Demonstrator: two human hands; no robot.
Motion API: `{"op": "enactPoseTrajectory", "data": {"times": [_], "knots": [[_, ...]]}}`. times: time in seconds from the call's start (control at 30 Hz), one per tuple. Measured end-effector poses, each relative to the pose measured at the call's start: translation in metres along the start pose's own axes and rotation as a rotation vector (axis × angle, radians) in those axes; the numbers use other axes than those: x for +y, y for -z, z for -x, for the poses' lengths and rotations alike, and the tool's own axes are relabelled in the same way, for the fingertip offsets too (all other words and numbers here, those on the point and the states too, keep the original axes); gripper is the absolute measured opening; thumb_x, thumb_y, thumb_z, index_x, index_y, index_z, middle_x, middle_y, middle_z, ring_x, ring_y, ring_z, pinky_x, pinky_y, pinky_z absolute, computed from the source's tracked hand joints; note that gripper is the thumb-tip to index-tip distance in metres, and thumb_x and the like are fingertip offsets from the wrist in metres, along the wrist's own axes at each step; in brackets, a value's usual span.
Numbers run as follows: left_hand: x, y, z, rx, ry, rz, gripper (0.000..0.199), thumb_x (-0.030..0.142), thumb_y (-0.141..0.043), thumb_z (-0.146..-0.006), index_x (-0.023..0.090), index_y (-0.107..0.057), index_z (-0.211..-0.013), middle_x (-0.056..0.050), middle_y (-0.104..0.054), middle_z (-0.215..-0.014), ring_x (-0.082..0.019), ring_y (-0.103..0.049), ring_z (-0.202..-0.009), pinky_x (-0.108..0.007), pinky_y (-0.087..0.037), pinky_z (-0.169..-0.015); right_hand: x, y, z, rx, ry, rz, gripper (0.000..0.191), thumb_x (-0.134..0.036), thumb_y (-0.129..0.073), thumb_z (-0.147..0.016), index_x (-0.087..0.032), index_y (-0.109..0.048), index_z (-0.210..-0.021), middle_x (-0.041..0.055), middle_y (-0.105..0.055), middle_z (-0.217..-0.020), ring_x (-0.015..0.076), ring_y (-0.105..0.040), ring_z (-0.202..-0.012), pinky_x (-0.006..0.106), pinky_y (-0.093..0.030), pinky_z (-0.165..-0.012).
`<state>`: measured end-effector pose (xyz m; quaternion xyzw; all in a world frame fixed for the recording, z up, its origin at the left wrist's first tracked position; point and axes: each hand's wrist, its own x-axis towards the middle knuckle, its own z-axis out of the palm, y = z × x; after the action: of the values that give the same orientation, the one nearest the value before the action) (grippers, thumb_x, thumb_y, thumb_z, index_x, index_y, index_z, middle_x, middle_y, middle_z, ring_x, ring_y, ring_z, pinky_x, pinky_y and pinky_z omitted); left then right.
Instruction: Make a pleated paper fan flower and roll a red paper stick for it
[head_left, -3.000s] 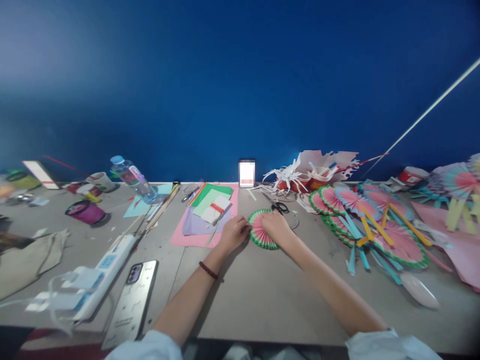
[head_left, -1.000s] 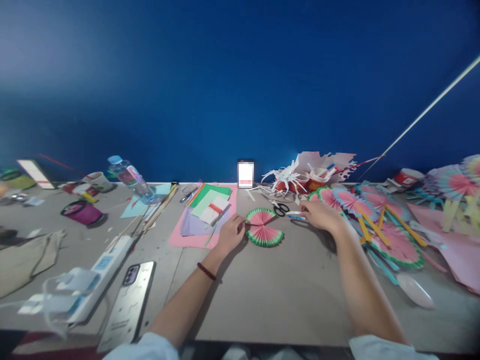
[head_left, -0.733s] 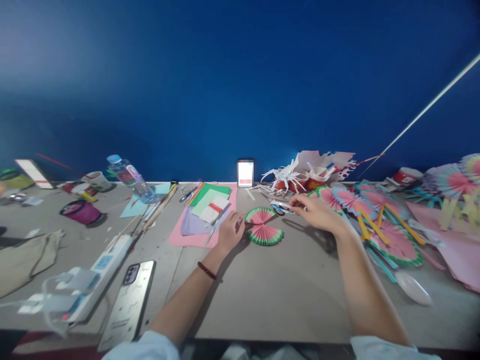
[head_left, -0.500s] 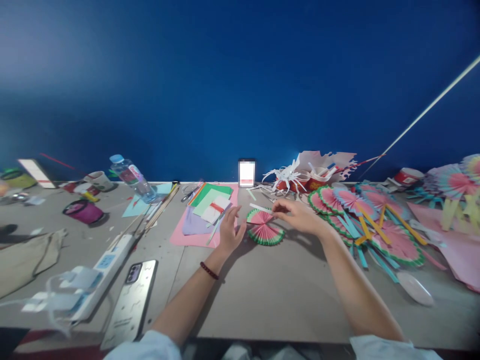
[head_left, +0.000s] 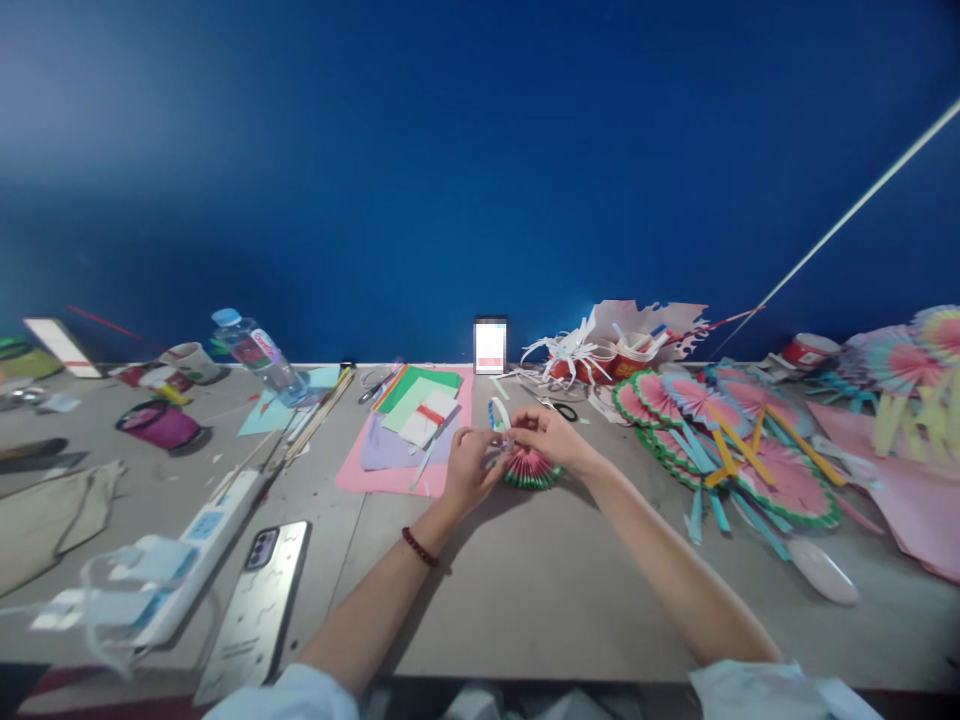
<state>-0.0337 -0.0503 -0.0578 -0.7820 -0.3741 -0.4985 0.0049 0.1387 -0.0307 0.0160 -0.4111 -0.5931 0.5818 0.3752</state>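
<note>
Between my two hands a narrow white paper strip arches upward, with a bluish patch on its left side. My left hand pinches at the strip's lower left end. Its fingertips almost meet those of my right hand, which is closed on the other end. Just beneath the fingers lies a round pleated paper fan, pink with a green rim. My hands cover its upper left part, so I cannot tell whether the strip touches it.
Left of my hands are stacked coloured sheets, a phone, a power strip and a water bottle. Finished-looking pleated fans and a white spoon-shaped piece lie right. Black-handled scissors rest behind my right hand.
My right hand has moved left and my left hand slightly right, so the fingertips now meet over the fan. The white strip, flat before, is now bent into an arch.
</note>
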Motion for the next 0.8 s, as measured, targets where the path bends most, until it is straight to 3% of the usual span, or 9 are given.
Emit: {"op": "enactPoseTrajectory", "data": {"times": [0.13,0.3,0.4,0.5,0.67,0.8], "knots": [[0.000,-0.004,0.001,0.000,-0.030,0.004,0.011,0.018,-0.047,-0.092,0.022,-0.057,-0.093,0.000,-0.068,-0.077,-0.018,-0.064,-0.073,-0.043,-0.047,-0.089,0.005,-0.001,-0.004,0.080,0.038,-0.005,0.035,-0.041,-0.079,-0.063,-0.019,-0.064,-0.085,-0.0007,-0.064,-0.073,0.0143,-0.061,-0.067,0.031,-0.053,-0.069],[-0.003,-0.009,0.006,-0.001,0.074,0.068,0.011,0.020,-0.047,-0.092,0.023,-0.057,-0.090,-0.005,-0.066,-0.075,-0.023,-0.064,-0.071,-0.038,-0.050,-0.064,0.008,-0.005,-0.004,0.135,0.142,0.008,0.055,-0.035,-0.076,-0.067,-0.022,-0.062,-0.119,0.0030,-0.069,-0.090,0.0166,-0.064,-0.075,0.032,-0.055,-0.072],[-0.003,-0.008,0.008,0.009,0.101,0.049,0.012,0.020,-0.047,-0.092,0.023,-0.058,-0.091,-0.004,-0.065,-0.073,-0.021,-0.061,-0.064,-0.036,-0.048,-0.057,0.007,-0.008,-0.001,0.175,0.268,0.207,0.037,-0.036,-0.068,-0.076,-0.021,-0.071,-0.110,0.0060,-0.072,-0.096,0.0177,-0.063,-0.078,0.033,-0.053,-0.074],[-0.001,-0.003,0.006,0.025,0.034,0.036,0.013,0.020,-0.047,-0.092,0.021,-0.058,-0.099,-0.004,-0.065,-0.075,-0.020,-0.061,-0.063,-0.034,-0.048,-0.058,0.007,-0.009,0.001,0.229,0.318,0.316,0.030,-0.039,-0.065,-0.080,-0.021,-0.074,-0.102,0.0068,-0.073,-0.093,0.0182,-0.062,-0.073,0.035,-0.053,-0.072],[0.003,0.001,0.002,0.025,-0.054,0.056,0.024,0.018,-0.047,-0.091,0.018,-0.056,-0.113,-0.005,-0.065,-0.075,-0.018,-0.060,-0.062,-0.031,-0.047,-0.058,0.006,-0.008,0.001,0.275,0.292,0.355,0.030,-0.043,-0.065,-0.080,-0.020,-0.073,-0.097,0.0071,-0.073,-0.088,0.0195,-0.061,-0.071,0.036,-0.051,-0.071],[0.000,-0.002,0.003,0.055,0.009,0.032,0.025,0.018,-0.046,-0.093,0.018,-0.060,-0.113,-0.005,-0.068,-0.076,-0.018,-0.063,-0.064,-0.030,-0.048,-0.060,0.001,-0.005,0.003,0.292,0.256,0.378,0.021,-0.040,-0.064,-0.081,-0.022,-0.067,-0.090,0.0052,-0.070,-0.091,0.0189,-0.060,-0.073,0.034,-0.050,-0.073]]}}
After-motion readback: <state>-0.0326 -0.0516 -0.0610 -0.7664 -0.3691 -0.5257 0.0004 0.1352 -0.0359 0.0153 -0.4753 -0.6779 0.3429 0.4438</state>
